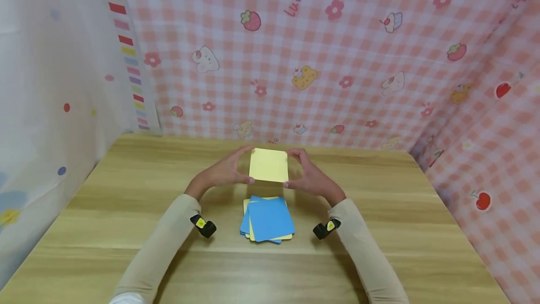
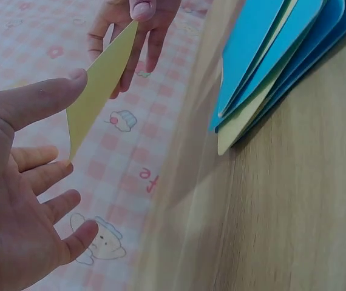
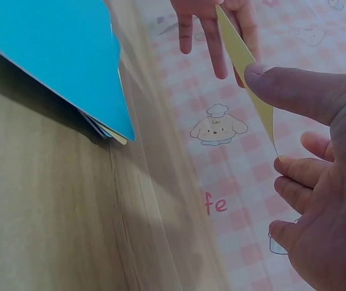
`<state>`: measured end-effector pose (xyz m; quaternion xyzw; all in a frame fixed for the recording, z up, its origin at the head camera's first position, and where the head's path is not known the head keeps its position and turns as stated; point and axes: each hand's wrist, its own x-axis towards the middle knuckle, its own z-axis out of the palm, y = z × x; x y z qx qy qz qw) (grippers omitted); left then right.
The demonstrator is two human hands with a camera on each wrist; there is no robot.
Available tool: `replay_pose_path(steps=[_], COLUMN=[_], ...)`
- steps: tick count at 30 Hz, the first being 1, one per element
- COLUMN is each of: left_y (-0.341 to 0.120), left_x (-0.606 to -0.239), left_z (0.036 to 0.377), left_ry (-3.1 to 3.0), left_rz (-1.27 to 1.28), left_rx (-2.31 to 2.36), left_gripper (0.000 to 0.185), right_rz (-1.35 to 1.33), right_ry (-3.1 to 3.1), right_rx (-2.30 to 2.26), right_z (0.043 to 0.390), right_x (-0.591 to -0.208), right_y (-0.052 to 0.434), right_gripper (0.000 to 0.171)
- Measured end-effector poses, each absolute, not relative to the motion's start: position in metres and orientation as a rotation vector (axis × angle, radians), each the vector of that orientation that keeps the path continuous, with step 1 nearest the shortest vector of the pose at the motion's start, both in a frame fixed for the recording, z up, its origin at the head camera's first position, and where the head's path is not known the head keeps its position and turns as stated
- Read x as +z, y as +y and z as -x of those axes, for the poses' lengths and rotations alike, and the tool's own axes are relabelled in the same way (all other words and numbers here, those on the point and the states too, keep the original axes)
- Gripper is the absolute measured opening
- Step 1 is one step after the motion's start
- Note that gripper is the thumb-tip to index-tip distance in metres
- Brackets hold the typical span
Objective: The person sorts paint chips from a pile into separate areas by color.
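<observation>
A square pale-yellow card (image 1: 268, 165) is held up above the table between both hands. My left hand (image 1: 220, 171) pinches its left edge, thumb at the near corner and fingertips at the far one. At the right edge, my right hand (image 1: 310, 177) pinches it the same way. Both wrist views show the card thin and nearly edge-on, with the thumb (image 2: 51, 97) on one corner. Nearer to me, a loose stack of blue and yellow cards lies fanned at uneven angles, a blue card (image 1: 272, 219) on top. Neither hand touches the stack.
The wooden tabletop (image 1: 93, 229) extends around the stack. A pink checked cloth (image 1: 270, 60) hangs behind the table's far edge, with more cloth at both sides. Small black cameras (image 1: 203, 225) are strapped to both sleeved wrists.
</observation>
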<state>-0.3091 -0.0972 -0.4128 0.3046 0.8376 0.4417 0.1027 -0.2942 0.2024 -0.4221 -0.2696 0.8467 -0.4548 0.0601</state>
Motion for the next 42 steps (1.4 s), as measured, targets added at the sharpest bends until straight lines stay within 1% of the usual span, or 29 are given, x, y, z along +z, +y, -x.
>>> replay_pose_path(steps=[9, 16, 32, 42], left_y=[-0.101, -0.104, -0.101, -0.099], left_x=[-0.423, -0.426, -0.433, -0.437], left_z=[0.321, 0.324, 0.327, 0.327], left_ry=[2.439, 2.405, 2.395, 2.366], left_rz=[-0.822, -0.817, -0.785, -0.774], left_rx=[1.341, 1.413, 1.377, 1.368], left_gripper=[0.100, 0.097, 0.097, 0.097], right_rz=[0.762, 0.783, 0.776, 0.740], right_ry=[2.567, 2.556, 2.560, 2.545], right_rx=[-1.353, -1.368, -1.322, -1.296], right_z=[0.306, 0.314, 0.316, 0.317], right_x=[-0.425, -0.429, -0.434, -0.437], right_y=[0.196, 0.192, 0.194, 0.194], right_gripper=[0.089, 0.084, 0.083, 0.076])
